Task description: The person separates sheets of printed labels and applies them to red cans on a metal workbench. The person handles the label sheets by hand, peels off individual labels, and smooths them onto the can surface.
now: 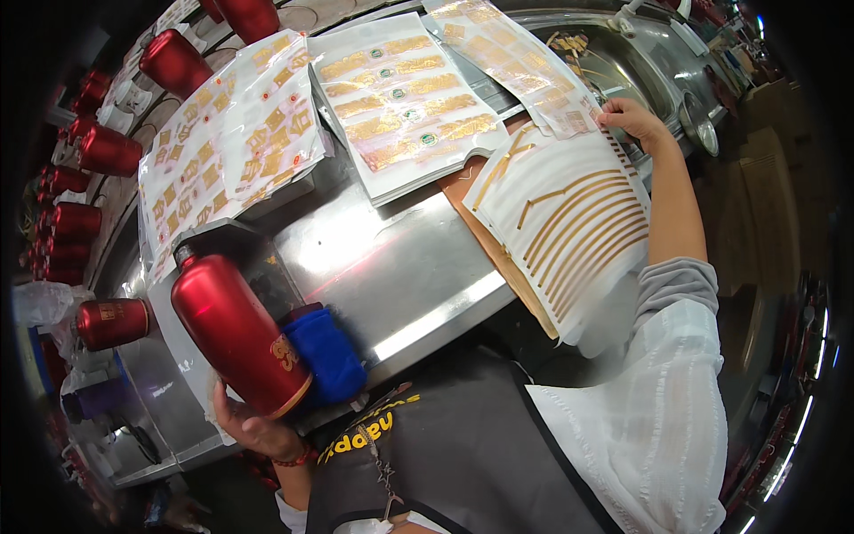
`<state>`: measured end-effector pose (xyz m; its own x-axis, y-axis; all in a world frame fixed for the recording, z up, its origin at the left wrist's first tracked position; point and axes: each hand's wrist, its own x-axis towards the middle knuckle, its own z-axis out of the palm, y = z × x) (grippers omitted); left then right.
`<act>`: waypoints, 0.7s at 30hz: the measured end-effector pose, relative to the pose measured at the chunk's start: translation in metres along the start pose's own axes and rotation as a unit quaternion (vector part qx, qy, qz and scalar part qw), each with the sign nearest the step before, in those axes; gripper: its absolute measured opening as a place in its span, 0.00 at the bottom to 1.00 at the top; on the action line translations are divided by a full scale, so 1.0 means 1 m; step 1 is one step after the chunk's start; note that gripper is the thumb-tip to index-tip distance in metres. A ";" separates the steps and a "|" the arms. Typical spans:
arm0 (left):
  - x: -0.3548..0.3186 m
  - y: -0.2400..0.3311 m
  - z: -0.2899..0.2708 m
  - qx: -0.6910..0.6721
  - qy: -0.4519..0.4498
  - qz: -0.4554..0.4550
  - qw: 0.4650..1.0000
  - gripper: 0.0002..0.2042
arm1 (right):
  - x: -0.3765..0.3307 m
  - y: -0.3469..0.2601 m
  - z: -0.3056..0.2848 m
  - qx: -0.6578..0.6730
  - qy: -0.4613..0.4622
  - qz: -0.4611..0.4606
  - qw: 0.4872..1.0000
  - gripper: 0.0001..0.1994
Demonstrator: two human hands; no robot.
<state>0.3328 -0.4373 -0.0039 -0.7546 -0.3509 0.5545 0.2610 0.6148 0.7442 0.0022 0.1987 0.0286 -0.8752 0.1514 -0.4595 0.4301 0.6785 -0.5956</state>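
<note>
My right hand (633,125) is at the far right, thumb and fingertips pinched at the top edge of a white sheet of thin gold strips (583,233). The sheet's lower corner curls and is smeared by motion. At the near left, my left hand (258,429) has its fingers apart beside the base of a shiny red bottle (238,325); some fingertips are hidden. The bottle is tilted, its dark neck pointing away to the left. A blue cloth (327,354) lies against the bottle's base.
Sheets with gold patterns (240,147) and a thick stack of gold-printed sheets (405,107) lie across the metal table (356,258). A brown board (503,258) is under the strip sheet. Several red bottles (108,149) stand along the left. A metal sink (663,84) is behind my right hand.
</note>
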 end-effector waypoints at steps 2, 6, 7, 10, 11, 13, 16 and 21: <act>-0.002 -0.002 -0.002 0.000 -0.002 -0.010 1.000 0.35 | 0.004 0.008 0.004 0.027 0.029 -0.025 0.999 0.10; -0.002 0.003 -0.004 0.017 -0.005 -0.019 1.000 0.36 | 0.019 0.022 0.000 0.060 0.065 -0.020 0.996 0.11; -0.001 0.003 -0.002 0.014 -0.005 -0.022 1.000 0.36 | 0.031 0.034 -0.006 0.061 0.088 -0.021 0.994 0.11; -0.002 0.005 0.000 0.009 -0.002 -0.031 0.999 0.37 | 0.074 0.065 -0.023 -0.197 0.194 -0.022 0.961 0.12; 0.000 0.007 0.002 0.011 -0.001 -0.031 0.999 0.37 | 0.083 0.067 -0.022 -0.320 0.231 -0.022 0.918 0.12; 0.000 0.008 0.003 0.009 -0.002 -0.032 0.999 0.37 | 0.095 0.069 -0.011 -0.412 0.231 0.015 0.881 0.11; 0.000 0.004 0.000 -0.006 -0.009 -0.033 0.999 0.39 | 0.103 0.059 0.001 -0.440 0.247 0.061 0.861 0.09; -0.005 0.013 0.001 -0.086 -0.011 -0.091 0.992 0.53 | 0.033 -0.038 0.005 -0.468 0.318 -0.087 0.820 0.07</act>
<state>0.3396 -0.4267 0.0028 -0.8116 -0.4280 0.3977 0.2162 0.4124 0.8850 -0.0420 0.1744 0.0329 -0.9720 0.1355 0.1922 0.1878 0.9393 0.2873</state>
